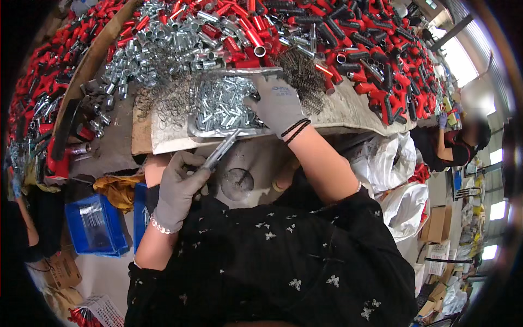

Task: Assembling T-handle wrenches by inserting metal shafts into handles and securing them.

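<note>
My left hand (pixel 182 185), in a grey glove, is closed around a slim silver metal rod (pixel 220 150). The rod slants up and to the right, its far end close to the tray's front rim. My right hand (pixel 278 106), gloved too, reaches over the right side of a shallow metal tray (pixel 204 131). Its fingers curl down among small silver metal pins (pixel 223 103) in the tray; what they grip, if anything, is hidden.
Red and black tool handles (pixel 376 60) are heaped at the back right. Silver metal sleeves (pixel 158 54) and red tubes pile up behind the tray, with dark springs (pixel 302 76) beside it. A blue crate (pixel 95 226) stands lower left, white sacks (pixel 400 210) at right. Co-workers sit on both sides.
</note>
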The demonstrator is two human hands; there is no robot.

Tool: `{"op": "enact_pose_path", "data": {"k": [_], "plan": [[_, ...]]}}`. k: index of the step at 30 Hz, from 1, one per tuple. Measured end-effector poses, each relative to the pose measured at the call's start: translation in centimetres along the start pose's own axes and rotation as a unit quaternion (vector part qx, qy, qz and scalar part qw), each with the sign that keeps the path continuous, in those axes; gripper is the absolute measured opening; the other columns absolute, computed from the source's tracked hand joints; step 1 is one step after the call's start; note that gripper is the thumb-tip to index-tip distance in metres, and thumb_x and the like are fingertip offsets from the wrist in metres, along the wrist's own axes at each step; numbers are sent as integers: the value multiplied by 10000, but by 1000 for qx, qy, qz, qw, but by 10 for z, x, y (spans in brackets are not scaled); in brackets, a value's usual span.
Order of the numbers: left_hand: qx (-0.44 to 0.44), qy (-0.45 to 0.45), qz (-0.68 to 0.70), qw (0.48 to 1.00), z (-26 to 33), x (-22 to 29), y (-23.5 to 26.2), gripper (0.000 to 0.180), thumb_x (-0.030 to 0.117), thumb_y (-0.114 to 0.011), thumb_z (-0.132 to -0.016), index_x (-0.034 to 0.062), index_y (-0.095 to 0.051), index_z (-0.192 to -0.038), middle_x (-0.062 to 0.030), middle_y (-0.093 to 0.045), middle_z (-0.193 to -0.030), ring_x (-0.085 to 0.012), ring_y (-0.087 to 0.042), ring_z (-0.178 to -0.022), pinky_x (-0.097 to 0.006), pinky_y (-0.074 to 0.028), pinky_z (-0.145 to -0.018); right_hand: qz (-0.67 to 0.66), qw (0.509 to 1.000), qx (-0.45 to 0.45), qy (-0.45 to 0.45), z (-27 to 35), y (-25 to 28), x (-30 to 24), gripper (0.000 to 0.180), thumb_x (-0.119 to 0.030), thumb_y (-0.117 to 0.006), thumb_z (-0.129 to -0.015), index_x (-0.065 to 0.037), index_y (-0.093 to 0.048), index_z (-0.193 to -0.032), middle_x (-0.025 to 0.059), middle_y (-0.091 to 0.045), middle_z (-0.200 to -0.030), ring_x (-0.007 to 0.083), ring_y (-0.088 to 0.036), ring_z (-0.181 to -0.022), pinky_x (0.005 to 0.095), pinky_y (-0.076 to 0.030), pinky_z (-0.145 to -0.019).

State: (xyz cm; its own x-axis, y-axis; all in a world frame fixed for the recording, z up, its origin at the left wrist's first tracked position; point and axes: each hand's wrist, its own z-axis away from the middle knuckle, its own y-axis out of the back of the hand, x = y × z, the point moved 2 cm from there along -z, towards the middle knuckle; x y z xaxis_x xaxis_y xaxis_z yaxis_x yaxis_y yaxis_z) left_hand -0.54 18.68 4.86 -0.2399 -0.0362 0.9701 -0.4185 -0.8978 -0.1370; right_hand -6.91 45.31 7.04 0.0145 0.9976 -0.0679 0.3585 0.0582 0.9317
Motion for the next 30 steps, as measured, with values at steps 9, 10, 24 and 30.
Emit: {"op": "enact_pose_path", "data": {"k": [9, 10, 24, 30], "plan": [[-55, 11, 33, 998, -7, 11, 34, 174, 28, -710, -820, 12, -605, -958, -62, -641, -844, -96, -571, -538, -201, -392, -433, -425, 884, -144, 133, 59, 70, 0, 242, -58, -631, -880, -36, -675, -1118, 146, -652, -1174, 318, -648, -1055, 382, -509, -899], [-80, 16, 15, 997, -12, 12, 30, 175, 34, -724, -806, 17, -608, -936, -61, -641, -841, -99, -572, -541, -200, -398, -438, -462, 862, -159, 134, 64, 68, 2, 242, -63, -634, -883, -34, -678, -1120, 146, -655, -1180, 307, -648, -1063, 376, -505, -909], [-173, 38, 95, 980, -50, 0, -11, 143, -47, -693, -770, -11, -579, -849, -123, -612, -886, -143, -578, -564, -243, -455, -460, -621, 756, -200, -44, 106, 67, 63, 261, -8, -636, -912, 2, -680, -1169, 84, -689, -1143, 133, -655, -1011, 267, -548, -811], [-167, 27, 63, 984, -52, -4, -17, 196, -35, -708, -761, -19, -606, -927, -120, -619, -899, -151, -596, -598, -245, -463, -480, -614, 759, -211, -46, 113, 72, 68, 308, -42, -656, -905, -12, -660, -1211, 88, -693, -1135, 143, -668, -927, 286, -550, -777]]}}
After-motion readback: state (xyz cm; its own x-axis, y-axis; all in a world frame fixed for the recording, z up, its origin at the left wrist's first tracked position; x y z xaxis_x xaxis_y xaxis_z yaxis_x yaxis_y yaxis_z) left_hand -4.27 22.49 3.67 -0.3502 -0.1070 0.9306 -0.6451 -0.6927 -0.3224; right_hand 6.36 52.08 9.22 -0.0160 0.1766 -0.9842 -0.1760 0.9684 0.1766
